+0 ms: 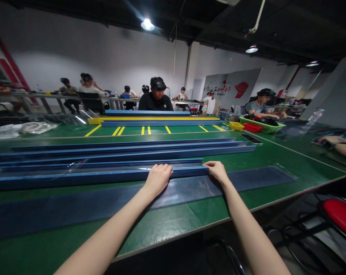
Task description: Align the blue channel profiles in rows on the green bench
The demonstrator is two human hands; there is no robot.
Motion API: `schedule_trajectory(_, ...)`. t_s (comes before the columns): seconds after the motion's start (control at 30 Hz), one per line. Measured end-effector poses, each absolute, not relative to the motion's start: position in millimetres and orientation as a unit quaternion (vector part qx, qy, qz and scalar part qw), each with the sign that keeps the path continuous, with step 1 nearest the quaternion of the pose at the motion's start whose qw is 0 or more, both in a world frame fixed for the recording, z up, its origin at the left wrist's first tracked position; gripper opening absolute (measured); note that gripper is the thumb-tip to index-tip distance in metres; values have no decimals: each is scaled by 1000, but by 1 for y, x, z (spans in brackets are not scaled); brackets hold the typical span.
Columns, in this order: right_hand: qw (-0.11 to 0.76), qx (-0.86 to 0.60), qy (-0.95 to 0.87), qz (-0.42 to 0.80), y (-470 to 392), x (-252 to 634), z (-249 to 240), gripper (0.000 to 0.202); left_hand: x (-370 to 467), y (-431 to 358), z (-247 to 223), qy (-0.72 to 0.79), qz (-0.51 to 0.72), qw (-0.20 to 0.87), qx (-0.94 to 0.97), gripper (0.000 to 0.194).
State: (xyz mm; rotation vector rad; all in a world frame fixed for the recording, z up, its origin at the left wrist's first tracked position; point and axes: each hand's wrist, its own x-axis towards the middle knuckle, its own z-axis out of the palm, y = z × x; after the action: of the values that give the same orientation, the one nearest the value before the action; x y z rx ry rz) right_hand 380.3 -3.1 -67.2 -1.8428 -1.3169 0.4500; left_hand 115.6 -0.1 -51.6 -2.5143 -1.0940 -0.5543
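My left hand (159, 177) is closed over the near wall of a long blue channel (104, 176), its fingers curled over the top edge. At the channel's right end, my right hand (215, 169) pinches the corner between thumb and fingers. Clear film or plastic shows inside the channel. Between the channel and the table's front edge lies a long flat translucent strip (187, 189), passing beneath both wrists. More blue channels (161, 150) lie parallel just beyond the held one.
The green table (167, 225) has yellow tape marks. Farther back are yellow and blue bars (158, 120), a phone (251, 139), a red tray (252, 127), a yellow tray (236, 126) and a green basket (264, 126). Another person's hands are at the right; a red stool (340, 217) stands below.
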Motion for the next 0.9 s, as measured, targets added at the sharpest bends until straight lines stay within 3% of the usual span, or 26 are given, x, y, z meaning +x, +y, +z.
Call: schedule_trajectory(0.9, 400, -733, -520, 181, -4, 380, -67, 23, 116, -1, -51, -391, -200, 150, -886, 20)
